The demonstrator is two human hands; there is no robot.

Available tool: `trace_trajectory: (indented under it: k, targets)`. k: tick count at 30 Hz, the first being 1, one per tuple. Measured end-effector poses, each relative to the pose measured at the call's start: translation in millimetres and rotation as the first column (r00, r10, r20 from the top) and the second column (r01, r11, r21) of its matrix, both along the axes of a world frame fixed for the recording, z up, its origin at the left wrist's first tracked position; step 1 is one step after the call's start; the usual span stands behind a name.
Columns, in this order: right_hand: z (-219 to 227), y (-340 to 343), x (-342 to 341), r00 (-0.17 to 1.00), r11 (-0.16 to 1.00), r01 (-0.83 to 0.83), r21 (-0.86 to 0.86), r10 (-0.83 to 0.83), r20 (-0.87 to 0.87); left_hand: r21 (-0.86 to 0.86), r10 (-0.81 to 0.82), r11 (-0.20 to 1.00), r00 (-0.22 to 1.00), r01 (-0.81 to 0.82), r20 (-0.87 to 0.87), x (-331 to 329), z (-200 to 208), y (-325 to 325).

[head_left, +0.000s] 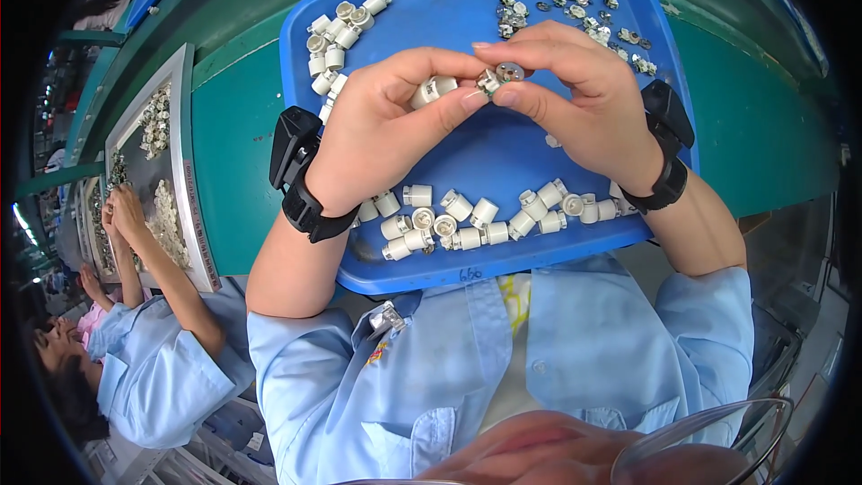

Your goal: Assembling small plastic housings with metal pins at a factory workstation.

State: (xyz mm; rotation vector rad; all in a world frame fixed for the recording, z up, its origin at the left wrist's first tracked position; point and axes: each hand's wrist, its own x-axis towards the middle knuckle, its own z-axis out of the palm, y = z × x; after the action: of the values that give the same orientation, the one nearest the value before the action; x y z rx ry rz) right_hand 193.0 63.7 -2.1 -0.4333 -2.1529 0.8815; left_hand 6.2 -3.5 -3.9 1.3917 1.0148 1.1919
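1. The small white part (488, 82) sits right at the fingertips, in the middle between the two hands; it has bits of metal on it, and it is up above the blue tray (467, 157).
2. The round gray disc (510, 72) is just to the right of the small white part, by the right thumb and pointing finger; I cannot tell if the two are joined.
3. The left hand (395, 94) is nearly closed; its thumb and pointing finger pinch the small white part from the left; a white cup (435, 91) is tucked in the curl of the same hand, with its end peeking out above the thumb.
4. The right hand (575, 81) has its thumb and pointing finger close together, gripping the round gray disc; its other fingers are bent behind, and their tips are hard to see.
5. More white cups lie in the blue tray; one bunch (334, 58) is at the far left, and a long row (485, 211) is along the near side; some stand up and some lie down.
6. Little metal parts (575, 13) are scattered at the far right of the blue tray, past the right hand.
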Motion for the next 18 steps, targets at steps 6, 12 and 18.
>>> trace_trajectory:
  k: [6, 12, 18]
  targets:
    - [1.9, -4.6, -0.8, 0.998, 0.997, 0.061, 0.047, -0.061, -0.003, -0.044, -0.005, 0.999, 1.0, 0.004, -0.007, -1.3, 1.7, 0.7]
    - [5.6, 2.5, 4.7, 0.998, 0.922, -0.005, 0.387, -0.023, 0.067, -0.15, -0.053, 0.986, 0.993, 0.068, 0.101, -0.2, 6.5, 0.4]
    - [7.3, -1.6, 1.2, 0.999, 0.986, -0.014, 0.164, 0.007, 0.045, -0.03, -0.025, 0.999, 0.997, 0.027, 0.078, 2.5, -0.1, 2.6]
